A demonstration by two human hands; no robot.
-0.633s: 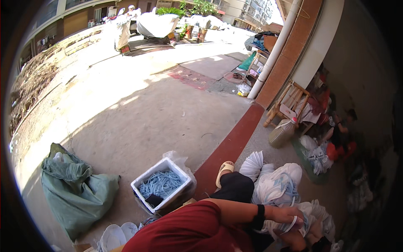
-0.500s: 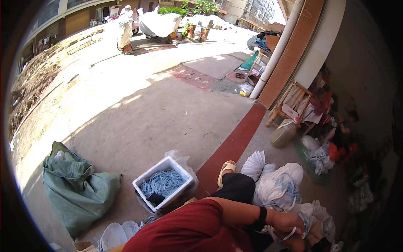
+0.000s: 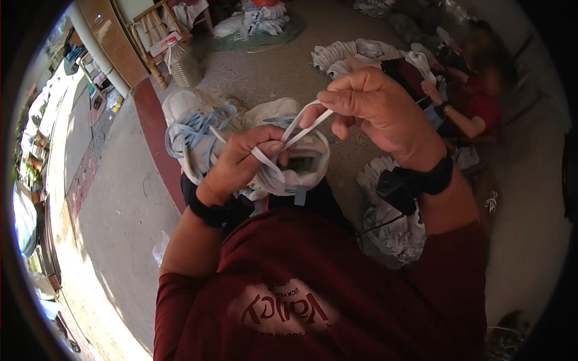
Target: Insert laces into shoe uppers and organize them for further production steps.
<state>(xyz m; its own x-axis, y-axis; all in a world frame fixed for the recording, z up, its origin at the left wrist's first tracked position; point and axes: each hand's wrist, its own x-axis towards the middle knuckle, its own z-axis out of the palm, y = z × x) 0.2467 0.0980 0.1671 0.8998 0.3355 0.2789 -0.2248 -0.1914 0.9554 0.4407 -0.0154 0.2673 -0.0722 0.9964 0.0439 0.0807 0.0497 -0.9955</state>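
A white shoe (image 3: 313, 177) with a blue heel tab sits at my lap, its opening facing me. My left hand (image 3: 238, 162) is closed at the shoe's opening, pinching a white shoelace (image 3: 309, 127) there. Higher and to the right, my right hand (image 3: 382, 111) pinches the same lace between thumb and forefinger, its other fingers loosely curled. A loop and strands of lace stretch between both hands. Left of the shoe lies a pale shoe heap with loose blue laces (image 3: 195, 123). Both wrists wear black bands.
Beyond the shoes stand a plastic jug (image 3: 183, 63) and a bamboo chair (image 3: 147, 39). White shoe pieces lie on a green sheet (image 3: 295, 30), in a row (image 3: 343, 57), and in a pile (image 3: 391, 231) by my right forearm. A co-worker in a red sleeve (image 3: 481, 105) sits at right.
My view has swung right, so the green sack and foam box of blue strips are gone from sight. My hands, close together earlier, are now apart with the lace stretched between them.
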